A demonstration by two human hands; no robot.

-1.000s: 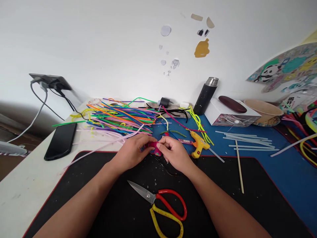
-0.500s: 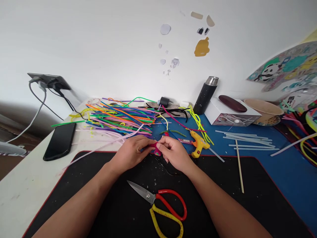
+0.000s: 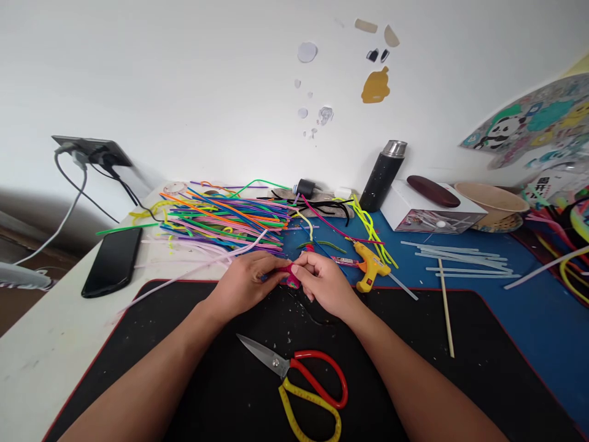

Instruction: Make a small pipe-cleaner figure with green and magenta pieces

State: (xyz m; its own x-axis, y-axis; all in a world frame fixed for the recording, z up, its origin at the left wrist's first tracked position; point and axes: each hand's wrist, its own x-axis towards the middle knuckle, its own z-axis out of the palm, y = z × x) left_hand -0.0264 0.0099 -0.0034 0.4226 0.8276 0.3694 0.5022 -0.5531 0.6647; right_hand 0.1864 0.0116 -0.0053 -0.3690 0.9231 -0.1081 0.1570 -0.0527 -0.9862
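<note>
Between both hands, above the far edge of the black mat (image 3: pixel 197 380), is a small magenta piece of fuzzy pipe cleaner (image 3: pixel 292 279), with a few other colours at its lower end. My left hand (image 3: pixel 246 282) is closed, its thumb and fingers pinching the left side of it. My right hand (image 3: pixel 322 279) is closed on its right side, thumb on top. Fingers hide much of the piece. Nearer to me, scissors (image 3: pixel 276 363) with one red and one yellow handle lie on the mat, tips to the left. A yellow glue gun (image 3: pixel 369 267) lies right of my right hand.
A heap of coloured pipe cleaners (image 3: pixel 221 215) spreads behind my left hand. A black phone (image 3: pixel 113 263) lies at left. Clear glue sticks (image 3: pixel 460 255) and a wooden stick (image 3: pixel 445 307) are at right. Behind stand a black flask (image 3: pixel 383 178) and a white box (image 3: pixel 414 209).
Hardly anything differs. Both hands stay pinched on the magenta piece in the same place, and the whole view has shifted very slightly.
</note>
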